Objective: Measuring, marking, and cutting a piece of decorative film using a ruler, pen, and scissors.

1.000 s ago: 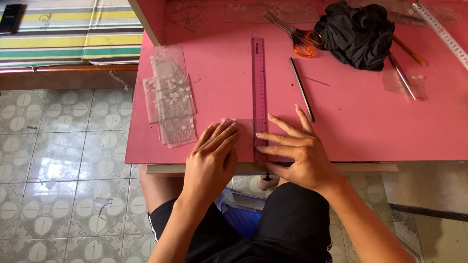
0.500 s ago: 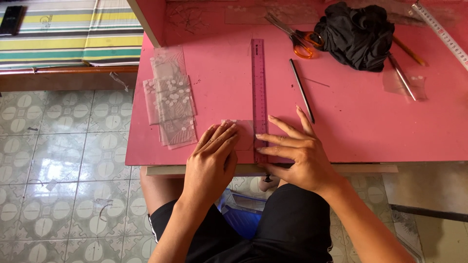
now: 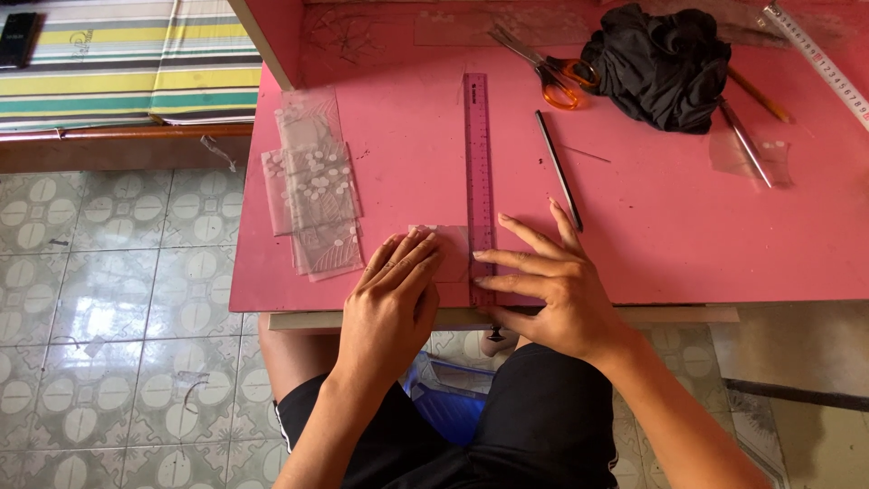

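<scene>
Left hand lies flat, fingers together, pinning a small clear sheet near the pink surface's front edge; right hand, fingers spread, presses the purple ruler beside it. I reckon the slick sheet could creep if either eases

A home craft corner. A low pink table stands on a patterned tiled floor, beside a striped mattress or cushion. On the table lie a ruler, orange-handled scissors, a crumpled black cloth, pencils, and clear printed plastic sheets.
</scene>
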